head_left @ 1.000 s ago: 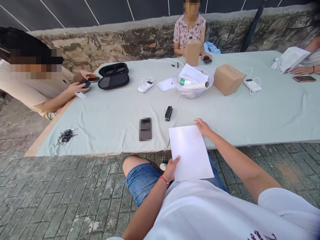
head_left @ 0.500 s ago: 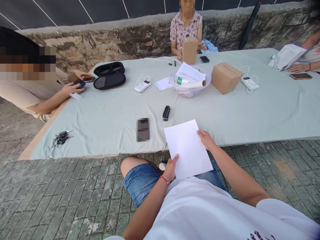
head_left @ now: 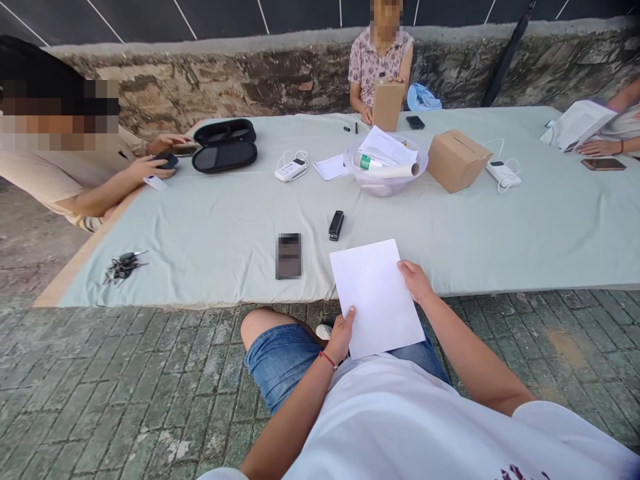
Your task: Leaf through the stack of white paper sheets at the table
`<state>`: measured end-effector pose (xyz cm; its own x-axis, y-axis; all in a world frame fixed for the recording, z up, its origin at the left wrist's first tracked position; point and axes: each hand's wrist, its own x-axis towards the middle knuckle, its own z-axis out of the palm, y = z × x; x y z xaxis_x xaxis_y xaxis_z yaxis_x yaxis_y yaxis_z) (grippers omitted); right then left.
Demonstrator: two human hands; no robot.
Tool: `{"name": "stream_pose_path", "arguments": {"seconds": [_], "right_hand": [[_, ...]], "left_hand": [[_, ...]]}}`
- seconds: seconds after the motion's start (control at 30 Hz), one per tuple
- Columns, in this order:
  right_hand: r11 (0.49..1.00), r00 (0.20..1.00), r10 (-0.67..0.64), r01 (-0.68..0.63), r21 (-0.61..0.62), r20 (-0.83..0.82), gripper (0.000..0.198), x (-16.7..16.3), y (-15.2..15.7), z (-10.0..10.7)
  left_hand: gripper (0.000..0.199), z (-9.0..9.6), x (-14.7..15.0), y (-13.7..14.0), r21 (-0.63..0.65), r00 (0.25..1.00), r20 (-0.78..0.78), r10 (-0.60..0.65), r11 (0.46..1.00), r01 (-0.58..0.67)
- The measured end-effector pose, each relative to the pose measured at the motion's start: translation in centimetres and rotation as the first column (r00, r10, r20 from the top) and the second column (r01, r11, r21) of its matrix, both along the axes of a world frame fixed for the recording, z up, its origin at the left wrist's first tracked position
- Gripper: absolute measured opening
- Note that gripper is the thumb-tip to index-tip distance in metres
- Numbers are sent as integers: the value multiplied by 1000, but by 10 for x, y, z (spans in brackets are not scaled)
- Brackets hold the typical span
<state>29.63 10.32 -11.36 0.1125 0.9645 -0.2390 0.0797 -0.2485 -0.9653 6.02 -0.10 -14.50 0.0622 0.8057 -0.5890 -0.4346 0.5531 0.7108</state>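
Note:
Blank white paper lies tilted over my lap and the table's near edge; whether it is one sheet or a stack I cannot tell. My left hand grips its lower left side, thumb on top and fingers hidden beneath. On the upper right edge my right hand pinches the paper. Just beyond the paper a black stapler rests on the tablecloth. To the left of the stapler is a dark, blurred-out flat object, apart from both hands.
The cloth-covered table holds keys, an open black case, a white corded device, a plastic basin with papers and a roll, and a cardboard box. Other people sit left, opposite and right; the one opposite holds an upright box.
The view has shifted slightly, so the table's things appear a little further right. Both my hands keep their hold on the paper. The person opposite now has a hand atop the upright box.

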Motion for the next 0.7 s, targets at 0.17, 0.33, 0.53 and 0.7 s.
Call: {"name": "stream_pose_path", "arguments": {"seconds": [0.17,0.33,0.53,0.7], "right_hand": [[1000,999,27,-27,-4,-19,45,3,1,-5],[1000,998,17,-18,-13,-68,43,5,2,-9],[1000,998,1,-2,-18,-63,44,4,2,-9],[1000,1000,10,-10,-18,-25,46,2,1,0]], "left_hand": [[56,0,0,-1,12,1000,-12,-13,1000,13],[55,-1,1,-3,73,997,-42,-69,995,72],[52,0,2,-1,29,998,-31,-45,999,46],[48,1,1,2,-159,996,61,58,986,-47]]}}
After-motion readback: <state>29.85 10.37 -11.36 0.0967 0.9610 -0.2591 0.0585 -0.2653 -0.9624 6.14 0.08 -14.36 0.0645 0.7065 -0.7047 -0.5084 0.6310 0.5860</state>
